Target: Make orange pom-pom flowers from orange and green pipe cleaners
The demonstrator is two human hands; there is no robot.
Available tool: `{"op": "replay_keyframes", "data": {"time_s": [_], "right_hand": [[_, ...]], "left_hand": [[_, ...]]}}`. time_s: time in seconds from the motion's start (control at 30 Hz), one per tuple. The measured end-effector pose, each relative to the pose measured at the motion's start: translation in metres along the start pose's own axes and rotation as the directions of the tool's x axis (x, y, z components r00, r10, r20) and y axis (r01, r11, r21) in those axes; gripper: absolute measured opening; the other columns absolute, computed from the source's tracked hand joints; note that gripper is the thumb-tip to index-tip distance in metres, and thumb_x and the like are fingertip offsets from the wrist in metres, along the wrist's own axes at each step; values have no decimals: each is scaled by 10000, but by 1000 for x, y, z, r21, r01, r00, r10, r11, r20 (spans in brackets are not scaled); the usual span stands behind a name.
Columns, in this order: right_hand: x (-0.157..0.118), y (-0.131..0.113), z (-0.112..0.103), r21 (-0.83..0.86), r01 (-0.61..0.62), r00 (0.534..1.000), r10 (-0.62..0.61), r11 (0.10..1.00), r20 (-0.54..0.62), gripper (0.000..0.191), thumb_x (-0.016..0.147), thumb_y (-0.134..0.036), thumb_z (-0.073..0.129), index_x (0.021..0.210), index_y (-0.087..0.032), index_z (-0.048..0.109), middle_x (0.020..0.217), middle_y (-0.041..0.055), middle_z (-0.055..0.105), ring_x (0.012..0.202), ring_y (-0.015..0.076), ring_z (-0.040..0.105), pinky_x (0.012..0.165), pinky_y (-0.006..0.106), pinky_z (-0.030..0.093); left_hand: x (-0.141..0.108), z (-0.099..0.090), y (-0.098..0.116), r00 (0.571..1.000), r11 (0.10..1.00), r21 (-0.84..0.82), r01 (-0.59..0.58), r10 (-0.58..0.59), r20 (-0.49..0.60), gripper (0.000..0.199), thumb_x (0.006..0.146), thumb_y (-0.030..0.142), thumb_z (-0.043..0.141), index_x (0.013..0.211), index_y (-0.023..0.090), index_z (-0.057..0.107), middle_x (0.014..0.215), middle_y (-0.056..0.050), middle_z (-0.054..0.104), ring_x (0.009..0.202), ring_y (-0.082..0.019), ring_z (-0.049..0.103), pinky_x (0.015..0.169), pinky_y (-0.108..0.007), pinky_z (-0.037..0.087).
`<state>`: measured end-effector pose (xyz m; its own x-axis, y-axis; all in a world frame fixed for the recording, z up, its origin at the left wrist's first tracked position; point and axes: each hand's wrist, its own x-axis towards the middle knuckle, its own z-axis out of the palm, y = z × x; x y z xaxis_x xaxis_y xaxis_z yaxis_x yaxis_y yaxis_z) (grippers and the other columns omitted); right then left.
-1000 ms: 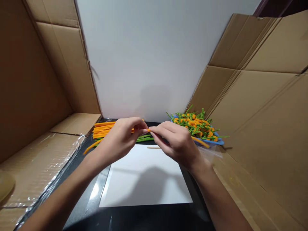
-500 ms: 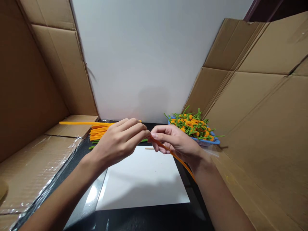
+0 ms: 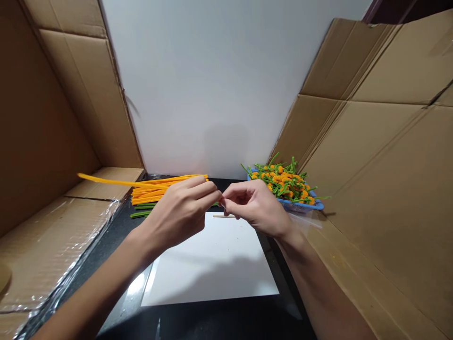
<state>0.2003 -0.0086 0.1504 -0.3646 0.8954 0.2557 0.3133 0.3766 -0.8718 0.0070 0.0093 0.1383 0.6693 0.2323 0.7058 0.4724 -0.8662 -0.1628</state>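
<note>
My left hand [image 3: 179,212] and my right hand [image 3: 255,208] meet at the fingertips above the far edge of a white sheet [image 3: 208,264]. A long orange pipe cleaner [image 3: 120,182] runs out leftward from behind my left hand, which pinches it. My right fingers press against the left fingertips, and whatever they hold there is hidden. Behind my left hand lies a stack of orange pipe cleaners [image 3: 148,192], with green pipe cleaners [image 3: 141,212] below it. A thin wooden stick [image 3: 221,216] rests at the sheet's far edge, just under my hands.
A blue basket [image 3: 300,204] at the far right is heaped with orange-and-green pipe-cleaner flowers [image 3: 283,184]. Cardboard panels [image 3: 53,118] line the left, more cardboard [image 3: 371,156] stands at the right, and a white wall [image 3: 212,94] rises behind the black tabletop [image 3: 212,321].
The orange length that hung down past my right wrist is gone from view. The orange pipe cleaner now reaches further left from my left hand and tilts slightly.
</note>
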Motion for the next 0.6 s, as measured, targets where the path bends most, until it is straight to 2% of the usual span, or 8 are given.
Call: {"op": "replay_keyframes", "data": {"time_s": [0.13,0.2,0.27,0.33,0.4,0.5,0.6], "right_hand": [[-4,8,9,-243,85,987,-114,966,-110,170,761,-132,589,594,-156,570,546,-59,417,525,71,333,493,227,242],[-9,20,15,-376,123,974,-183,918,-130,208,743,-89,569,559,-166,509,530,-66,356,515,71,298,496,235,224],[-15,39,24,-517,187,955,-278,835,-103,231,753,-65,551,560,-171,482,535,-60,383,512,76,327,515,240,243],[-22,61,33,-651,313,913,-409,692,4,242,821,-75,520,601,-174,502,568,-35,464,541,96,392,550,253,277],[-30,83,40,-755,452,836,-522,476,172,264,894,-100,477,647,-176,527,600,2,521,575,131,432,560,281,282],[-42,103,44,-779,583,734,-559,230,385,320,941,-65,411,669,-169,543,609,18,524,565,152,432,550,310,274],[-49,114,42,-748,659,658,-541,78,524,321,958,-26,380,737,-147,579,646,26,536,587,158,460,568,317,309]], "left_hand": [[-1,11,4,990,984,-108,143,-140,33,323,766,-64,445,830,154,675,751,-39,646,690,-168,542,620,-283,422],[-6,22,6,973,957,-175,230,-222,64,303,758,-44,464,795,158,686,711,-29,637,649,-156,547,587,-270,402],[-15,35,9,943,910,-251,329,-304,134,283,737,-31,482,754,157,693,678,-24,628,608,-143,541,559,-257,384],[-27,49,11,895,834,-335,438,-368,251,285,704,-37,482,719,151,695,669,-24,631,602,-137,547,556,-246,382],[-40,61,14,844,743,-415,526,-397,360,307,669,-51,472,710,150,701,684,-21,658,609,-132,566,564,-237,388],[-55,76,20,779,646,-450,616,-413,472,318,638,-57,458,684,149,697,674,-16,680,613,-135,587,569,-232,394],[-65,86,26,727,592,-447,670,-405,554,272,660,-25,490,690,145,700,666,-24,691,603,-150,602,563,-236,411]]}}
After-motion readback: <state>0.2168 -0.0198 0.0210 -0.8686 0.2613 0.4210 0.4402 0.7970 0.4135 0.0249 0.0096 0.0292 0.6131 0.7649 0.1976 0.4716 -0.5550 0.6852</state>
